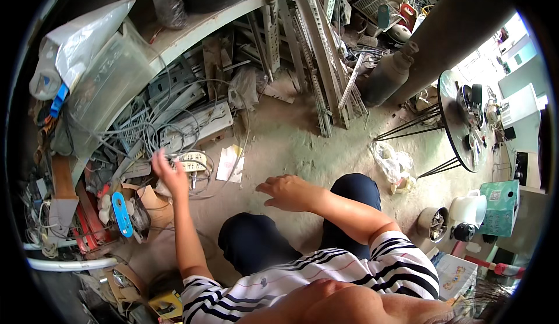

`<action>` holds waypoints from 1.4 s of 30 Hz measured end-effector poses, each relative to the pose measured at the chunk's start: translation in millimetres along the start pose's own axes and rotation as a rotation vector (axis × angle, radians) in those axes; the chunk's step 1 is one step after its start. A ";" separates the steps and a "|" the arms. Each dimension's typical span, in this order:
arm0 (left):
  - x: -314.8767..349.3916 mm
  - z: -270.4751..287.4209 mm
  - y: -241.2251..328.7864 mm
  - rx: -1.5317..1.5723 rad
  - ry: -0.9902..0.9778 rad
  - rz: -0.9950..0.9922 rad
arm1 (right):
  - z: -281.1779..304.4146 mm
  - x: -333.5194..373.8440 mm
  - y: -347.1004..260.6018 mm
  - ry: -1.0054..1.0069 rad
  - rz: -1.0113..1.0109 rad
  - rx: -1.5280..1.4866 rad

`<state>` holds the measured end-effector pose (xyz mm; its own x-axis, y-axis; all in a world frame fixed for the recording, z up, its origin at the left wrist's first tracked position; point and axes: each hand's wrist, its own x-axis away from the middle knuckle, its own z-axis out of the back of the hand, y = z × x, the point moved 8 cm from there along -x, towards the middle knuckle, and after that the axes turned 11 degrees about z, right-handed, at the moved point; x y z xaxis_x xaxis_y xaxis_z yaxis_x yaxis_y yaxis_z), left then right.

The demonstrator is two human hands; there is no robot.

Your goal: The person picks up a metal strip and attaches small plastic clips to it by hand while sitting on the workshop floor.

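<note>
Pale power strip [195,161] at edge of scrap pile [174,85], just beside left hand [171,176]; fingers part-spread, any grip on grey cable [149,140] unclear. Right hand [289,192] loosely open, nothing held, above floor [273,126]. Cable loops tangle over pale panel [204,121]: 1 hard tug could snag, dragging scrap loose.

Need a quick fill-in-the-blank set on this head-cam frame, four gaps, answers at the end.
1. The person's ____ hand is the one nearer the cream power strip.
2. The right hand is held out with its palm facing ____.
3. The round table stands on the ____ side of the picture.
4. The oblong piece beside the torn cardboard is coloured bright ____.

Missing words: left; down; right; blue.
</note>
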<state>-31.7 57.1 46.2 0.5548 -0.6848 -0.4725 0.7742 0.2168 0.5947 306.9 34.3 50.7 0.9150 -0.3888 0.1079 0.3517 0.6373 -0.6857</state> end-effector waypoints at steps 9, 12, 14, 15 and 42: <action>96.2 -175.4 228.3 -0.305 -1.384 -0.190 | 19.3 47.4 136.0 0.056 -0.243 0.034; 115.0 -184.4 273.1 -0.348 -1.399 -0.284 | 36.6 48.9 173.3 0.138 -0.306 0.024; 122.4 -190.7 297.4 -0.317 -1.373 -0.315 | 39.7 55.3 194.8 0.085 -0.353 0.022; 124.3 -192.3 309.9 -0.319 -1.371 -0.312 | 38.0 58.4 207.3 0.069 -0.367 0.016; 129.9 -211.1 539.2 -0.236 -1.280 -0.712 | 49.8 97.3 381.7 0.419 -0.367 -0.109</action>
<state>522.1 231.9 168.2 -0.4949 -0.7986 0.3425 0.8615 -0.3996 0.3132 540.0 272.8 -164.6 0.5720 -0.8170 0.0733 0.5888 0.3467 -0.7301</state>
